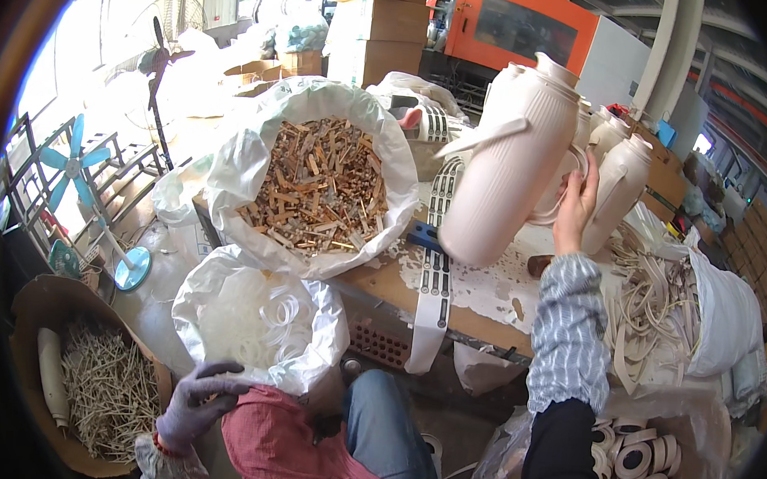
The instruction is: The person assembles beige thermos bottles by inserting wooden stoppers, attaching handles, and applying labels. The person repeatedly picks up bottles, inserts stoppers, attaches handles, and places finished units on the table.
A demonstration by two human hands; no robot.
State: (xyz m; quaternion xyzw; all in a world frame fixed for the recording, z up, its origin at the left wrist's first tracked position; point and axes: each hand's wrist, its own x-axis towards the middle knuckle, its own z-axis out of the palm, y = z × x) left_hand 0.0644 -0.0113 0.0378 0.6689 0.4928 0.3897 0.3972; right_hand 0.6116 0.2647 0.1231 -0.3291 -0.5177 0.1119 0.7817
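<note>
A pale pink ribbed thermos jug is tilted above the worktable, its spout at the top. My right hand is closed around its looped handle, and a light strap or lever sticks out from the jug's left side. More pale jugs stand just behind and to the right of that hand. At the lower left, my left hand in a grey-lavender glove hovers beside the pink cloth over my lap. Its fingers are loosely bent and apart, with nothing visible in them.
On the table stand a white bag of brown and metal pieces and a strip of black-and-white parts. Nearby are a bag of clear rings, a box of thin rods, pale straps, white rings and a blue fan.
</note>
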